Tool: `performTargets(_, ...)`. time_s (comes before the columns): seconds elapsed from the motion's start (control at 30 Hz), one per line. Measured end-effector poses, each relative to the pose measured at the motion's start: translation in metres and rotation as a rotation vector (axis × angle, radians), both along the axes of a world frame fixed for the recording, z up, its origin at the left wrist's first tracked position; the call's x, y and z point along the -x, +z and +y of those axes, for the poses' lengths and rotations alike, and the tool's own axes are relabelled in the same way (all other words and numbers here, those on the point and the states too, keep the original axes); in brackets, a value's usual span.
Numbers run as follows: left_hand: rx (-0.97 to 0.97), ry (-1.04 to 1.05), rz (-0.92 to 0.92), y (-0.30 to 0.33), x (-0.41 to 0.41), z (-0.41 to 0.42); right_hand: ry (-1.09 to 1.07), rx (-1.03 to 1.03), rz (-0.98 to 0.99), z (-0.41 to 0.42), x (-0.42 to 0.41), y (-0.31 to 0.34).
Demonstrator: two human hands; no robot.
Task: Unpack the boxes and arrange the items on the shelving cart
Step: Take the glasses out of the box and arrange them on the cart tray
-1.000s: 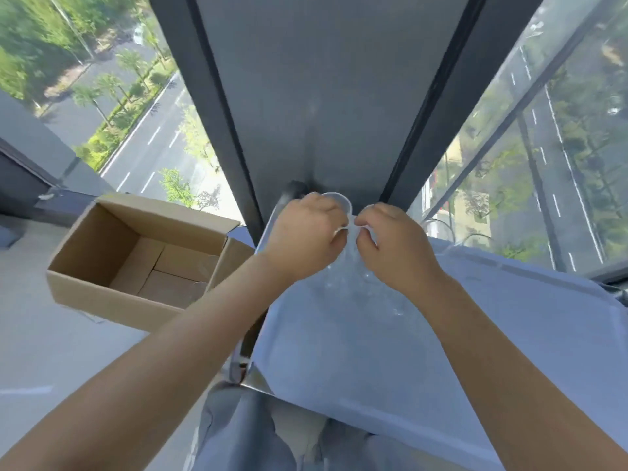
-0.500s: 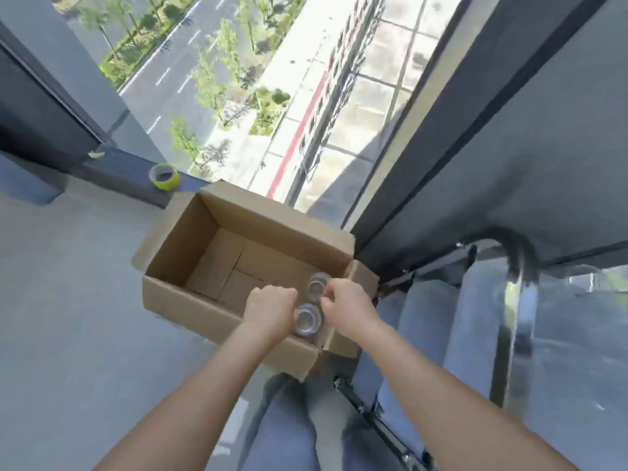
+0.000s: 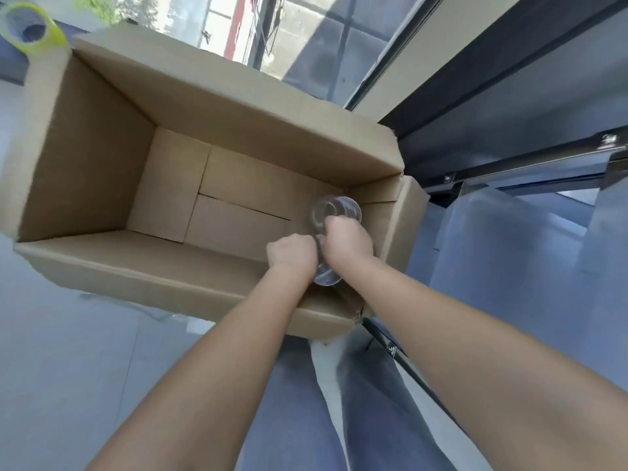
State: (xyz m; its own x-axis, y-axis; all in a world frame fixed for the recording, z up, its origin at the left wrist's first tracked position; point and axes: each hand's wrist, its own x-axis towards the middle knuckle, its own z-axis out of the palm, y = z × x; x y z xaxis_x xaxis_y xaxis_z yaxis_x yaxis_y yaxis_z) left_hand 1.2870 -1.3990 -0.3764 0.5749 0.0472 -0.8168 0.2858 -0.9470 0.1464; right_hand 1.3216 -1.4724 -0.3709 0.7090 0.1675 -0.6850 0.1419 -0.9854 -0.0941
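An open cardboard box (image 3: pixel 102 158) stands on the floor, its bottom bare apart from the folded flaps. Both my hands are down inside its right end, pressed close together. My right hand (image 3: pixel 346 237) curls round a clear glass (image 3: pixel 334 209) whose rim shows just beyond my fingers. My left hand (image 3: pixel 292 253) grips a second clear glass (image 3: pixel 326 278), which shows below and between my wrists. The shelving cart (image 3: pixel 509 219), metal with grey shelves, stands right beside the box on the right.
A yellow-green tape roll (image 3: pixel 30 27) lies on the window ledge behind the box's far left corner. Floor-to-ceiling glass and a dark frame (image 3: pixel 492 79) run behind the box and cart. Grey floor (image 3: pixel 68 351) lies to the left; my legs are below.
My hands have gone from the cart's top shelf leftward and down into the box, still holding the clear glasses. The view has swung down over the box.
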Motion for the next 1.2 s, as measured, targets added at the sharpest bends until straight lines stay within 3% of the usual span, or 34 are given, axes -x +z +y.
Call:
performTargets(0.3, -0.091, 0.010, -0.029, 0.048, 0.001, 0.025, 0.038, -0.027, -0.136, -0.005, -0.004, 0.037)
performTargets(0.43, -0.161, 0.089, -0.114, 0.110, 0.010, 0.047, 0.089, -0.109, -0.263, -0.016, 0.011, 0.087)
performTargets(0.67, -0.207, 0.196, -0.415, 0.257, 0.031, 0.039, 0.082, -0.323, -0.654, -0.041, 0.044, 0.221)
performTargets(0.97, -0.273, 0.134, -0.743, 0.414, 0.132, -0.070, 0.076, -0.546, -1.008, -0.149, 0.135, 0.375)
performTargets(1.2, -0.234, 0.016, -0.840, 0.468, 0.200, -0.190, 0.034, -0.530, -1.075, -0.285, 0.233, 0.420)
